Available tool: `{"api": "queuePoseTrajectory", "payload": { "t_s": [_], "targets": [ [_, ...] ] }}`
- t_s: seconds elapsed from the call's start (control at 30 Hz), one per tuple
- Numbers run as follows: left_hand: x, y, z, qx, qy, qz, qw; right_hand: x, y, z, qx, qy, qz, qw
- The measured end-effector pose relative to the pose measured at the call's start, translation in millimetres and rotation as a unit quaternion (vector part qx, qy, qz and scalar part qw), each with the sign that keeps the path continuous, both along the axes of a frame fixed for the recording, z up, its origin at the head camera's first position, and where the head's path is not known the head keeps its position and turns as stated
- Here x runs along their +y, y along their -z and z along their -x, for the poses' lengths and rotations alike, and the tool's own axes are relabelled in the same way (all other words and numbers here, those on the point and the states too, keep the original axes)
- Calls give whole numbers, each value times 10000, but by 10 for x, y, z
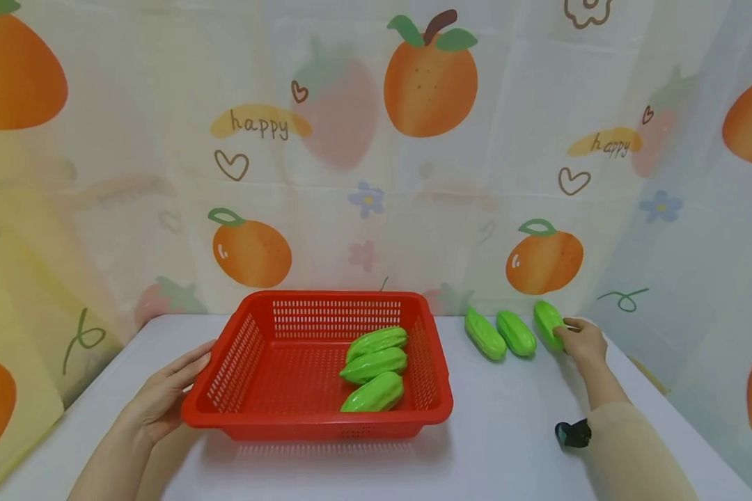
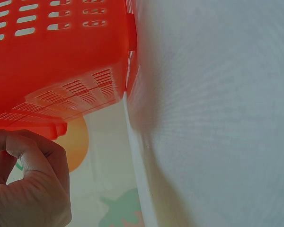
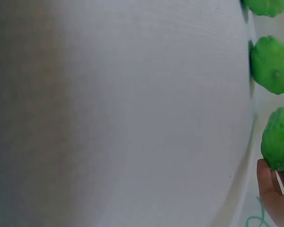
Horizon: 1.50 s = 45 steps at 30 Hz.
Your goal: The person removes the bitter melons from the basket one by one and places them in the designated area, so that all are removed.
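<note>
A red plastic basket (image 1: pixel 316 419) with slotted walls stands on the table, and several green ribbed gourds (image 1: pixel 376 367) lie in its right side. My left hand (image 1: pixel 169 396) grips the basket's left rim; in the left wrist view its fingers (image 2: pixel 35 156) are bent at the rim. Far to the right, my right hand (image 1: pixel 585 342) holds a green ribbed gourd (image 1: pixel 548 323) by its side, with fingertips against its lower end in the right wrist view. Two more gourds, one farther left (image 1: pixel 485 335) and one nearer (image 1: pixel 516 334), lie beside it on the table.
A white cloth covers the table (image 1: pixel 501 445). Behind it hangs a fruit-printed curtain (image 1: pixel 363 229), close to the table's back edge. A small black device (image 1: pixel 573 434) sits at the right wrist by the beige sleeve (image 1: pixel 633 452).
</note>
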<state>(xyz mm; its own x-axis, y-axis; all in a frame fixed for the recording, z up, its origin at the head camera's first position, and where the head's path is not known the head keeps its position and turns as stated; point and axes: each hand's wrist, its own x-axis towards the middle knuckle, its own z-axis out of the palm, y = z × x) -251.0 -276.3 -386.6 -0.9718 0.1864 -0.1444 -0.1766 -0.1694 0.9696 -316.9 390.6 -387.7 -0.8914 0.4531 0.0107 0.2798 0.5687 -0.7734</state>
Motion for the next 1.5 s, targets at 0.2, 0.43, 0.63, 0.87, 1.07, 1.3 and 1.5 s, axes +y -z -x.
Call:
{"api": "queuePoseTrajectory", "payload": {
  "t_s": [0.2, 0.43, 0.63, 0.87, 1.07, 1.3, 1.5],
  "targets": [
    [4, -13, 12, 6, -9, -37, 10000, 15, 2, -10, -44, -32, -198, 9998],
    [11, -25, 5, -13, -20, -41, 10000, 29, 12, 9, -215, -114, -291, 9993],
    [11, -29, -2, -47, -42, -55, 10000, 67, 31, 33, -336, -134, -363, 9987],
    [16, -29, -4, -30, -52, -55, 10000, 101, 69, 71, -196, -54, -375, 9991],
    [21, -20, -6, -33, -42, -89, 9999, 41, 25, 21, -310, -159, -428, 9985],
    [16, -17, -8, -51, -21, -116, 9999, 12, 29, 1, -290, -191, -453, 9984],
    [21, -19, -15, -63, -30, -135, 9999, -12, 8, -22, -263, -165, -422, 9986]
  ]
}}
